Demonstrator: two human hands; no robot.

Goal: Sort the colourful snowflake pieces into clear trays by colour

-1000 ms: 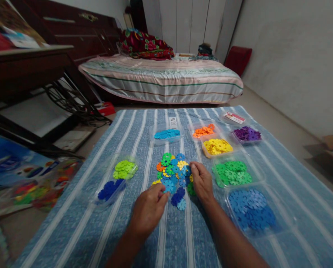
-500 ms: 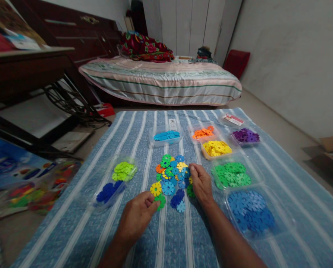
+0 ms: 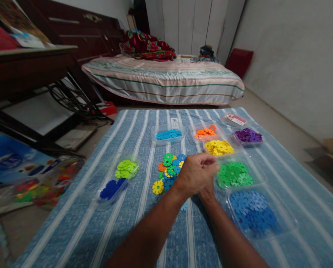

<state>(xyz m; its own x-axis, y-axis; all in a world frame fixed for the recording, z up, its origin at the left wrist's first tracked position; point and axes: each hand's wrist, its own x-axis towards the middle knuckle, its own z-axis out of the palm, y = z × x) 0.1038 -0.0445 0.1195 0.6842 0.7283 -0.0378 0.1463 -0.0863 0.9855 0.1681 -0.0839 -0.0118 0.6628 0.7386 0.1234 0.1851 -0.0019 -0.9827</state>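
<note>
My left hand (image 3: 197, 173) reaches across over my right wrist, its fingers pinched at the left edge of the clear box of green discs (image 3: 235, 174). The green notched plastic disc those fingers were on is hidden by the hand now. My right hand (image 3: 207, 191) is underneath, mostly covered by the left, so its fingers do not show. Left of both hands lies a mixed pile of notched discs (image 3: 169, 169) in blue, green, yellow and orange. A yellow disc (image 3: 158, 187) sits at its near left edge, and a light blue disc (image 3: 184, 206) peeks out beside my left forearm.
Clear boxes hold sorted discs: light blue (image 3: 168, 134), orange (image 3: 205, 132), yellow (image 3: 219, 147), purple (image 3: 248, 135), blue (image 3: 251, 210), lime (image 3: 126, 168) and dark blue (image 3: 113, 188). A striped cloth (image 3: 121, 234) covers the table. A bed (image 3: 163, 82) stands beyond it.
My left hand has moved right and away from me, from the green disc at the pile's near edge to the green box, crossing over my right hand. That disc no longer shows there.
</note>
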